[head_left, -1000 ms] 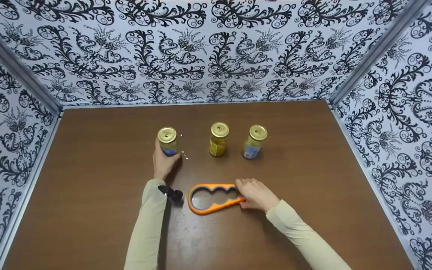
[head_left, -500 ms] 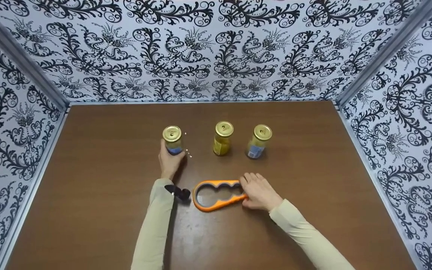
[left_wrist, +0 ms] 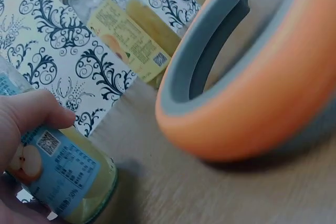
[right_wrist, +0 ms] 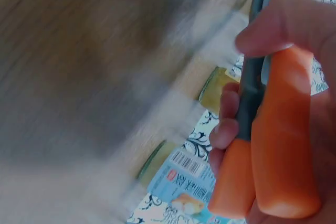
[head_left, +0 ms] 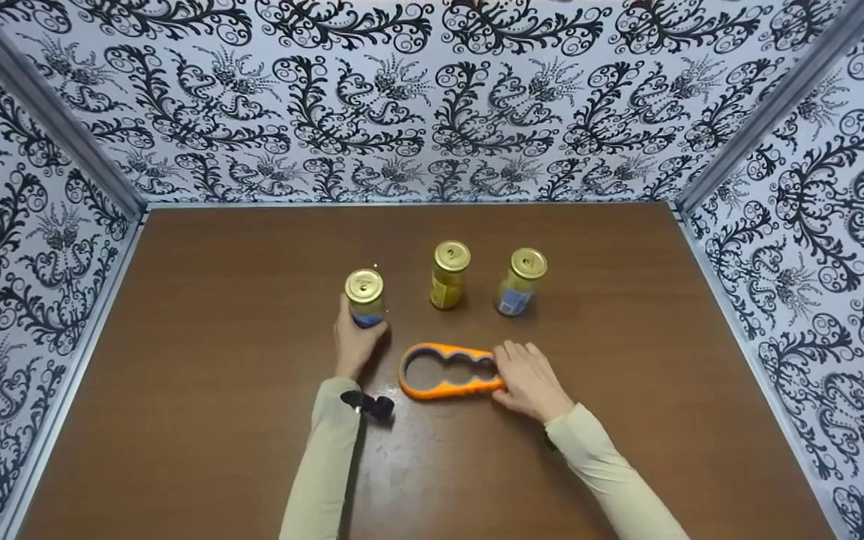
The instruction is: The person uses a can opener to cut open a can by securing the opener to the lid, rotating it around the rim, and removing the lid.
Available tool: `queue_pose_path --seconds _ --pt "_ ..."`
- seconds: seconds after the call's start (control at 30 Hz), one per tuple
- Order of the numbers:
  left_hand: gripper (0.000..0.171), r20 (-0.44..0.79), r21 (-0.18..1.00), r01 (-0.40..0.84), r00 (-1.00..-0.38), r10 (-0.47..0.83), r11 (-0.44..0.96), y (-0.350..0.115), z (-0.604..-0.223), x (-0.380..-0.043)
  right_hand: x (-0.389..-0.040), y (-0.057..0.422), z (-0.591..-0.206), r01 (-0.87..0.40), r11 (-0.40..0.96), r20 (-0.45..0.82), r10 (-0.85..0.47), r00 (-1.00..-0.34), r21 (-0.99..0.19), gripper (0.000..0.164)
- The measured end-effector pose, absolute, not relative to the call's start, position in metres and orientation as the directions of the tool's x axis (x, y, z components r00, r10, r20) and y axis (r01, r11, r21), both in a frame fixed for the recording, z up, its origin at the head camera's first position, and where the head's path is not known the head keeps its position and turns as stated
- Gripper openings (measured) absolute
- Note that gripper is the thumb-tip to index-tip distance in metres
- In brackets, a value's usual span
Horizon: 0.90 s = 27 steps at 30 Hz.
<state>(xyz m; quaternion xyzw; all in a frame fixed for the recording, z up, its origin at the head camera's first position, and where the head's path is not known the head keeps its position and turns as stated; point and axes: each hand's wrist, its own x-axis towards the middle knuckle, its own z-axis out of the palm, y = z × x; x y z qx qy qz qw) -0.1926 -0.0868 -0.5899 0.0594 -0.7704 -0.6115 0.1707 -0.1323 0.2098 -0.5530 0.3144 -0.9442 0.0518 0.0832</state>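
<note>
My left hand (head_left: pixel 358 335) grips a glass bottle (head_left: pixel 365 296) with a gold cap and blue label, standing on the brown table (head_left: pixel 199 315). In the left wrist view my fingers (left_wrist: pixel 31 116) wrap that bottle (left_wrist: pixel 68 177), and the opener's big ring (left_wrist: pixel 252 93) is close on the right. My right hand (head_left: pixel 516 369) holds the narrow end of an orange jar opener (head_left: pixel 443 371) with grey-lined holes. Its wide end points toward the held bottle. The right wrist view is blurred but shows fingers (right_wrist: pixel 283 22) curled round the orange handle (right_wrist: pixel 278 145).
Two more gold-capped bottles stand behind the opener, one with a yellow label (head_left: pixel 450 274) and one with a blue label (head_left: pixel 520 281). Patterned walls (head_left: pixel 432 105) close the table at the back and both sides. A black camera (head_left: pixel 372 406) sits on my left wrist.
My left hand has drawn its bottle nearer and slightly right, toward the opener. My right hand has shifted the opener a little away from me, toward the bottles.
</note>
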Motion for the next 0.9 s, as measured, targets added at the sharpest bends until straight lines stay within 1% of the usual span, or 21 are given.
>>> queue_pose_path --seconds 0.17,0.27,0.4,0.5,0.57,0.77,0.9 --pt "0.080 0.180 0.970 0.118 -0.935 -0.305 0.211 -0.084 -0.588 -0.186 -0.133 0.225 -0.548 -0.556 0.830 0.227 -0.533 -0.815 -0.045 0.057" --pt "0.080 0.187 0.972 0.129 -0.932 -0.309 0.198 -0.083 -0.587 -0.183 -0.133 0.233 -0.543 -0.517 0.854 0.256 -0.488 -0.834 -0.057 0.062" --pt "0.079 0.197 0.971 0.143 -0.935 -0.295 0.194 -0.084 -0.585 -0.179 -0.133 0.241 -0.535 -0.458 0.882 0.278 -0.416 -0.866 -0.107 0.065" --pt "0.079 0.208 0.967 0.156 -0.940 -0.270 0.202 -0.085 -0.584 -0.176 -0.132 0.246 -0.531 -0.425 0.892 0.295 -0.369 -0.881 -0.153 0.064" --pt "0.078 0.215 0.963 0.162 -0.944 -0.252 0.217 -0.086 -0.583 -0.174 -0.131 0.249 -0.528 -0.413 0.894 0.320 -0.344 -0.883 -0.176 0.061" --pt "0.072 0.226 0.936 0.158 -0.955 -0.192 0.315 -0.087 -0.576 -0.165 -0.132 0.254 -0.514 -0.434 0.871 0.427 -0.311 -0.849 -0.230 0.057" --pt "0.079 0.204 0.939 0.146 -0.965 -0.162 0.313 -0.082 -0.571 -0.157 -0.134 0.253 -0.498 -0.429 0.861 0.409 -0.300 -0.862 -0.272 0.060"
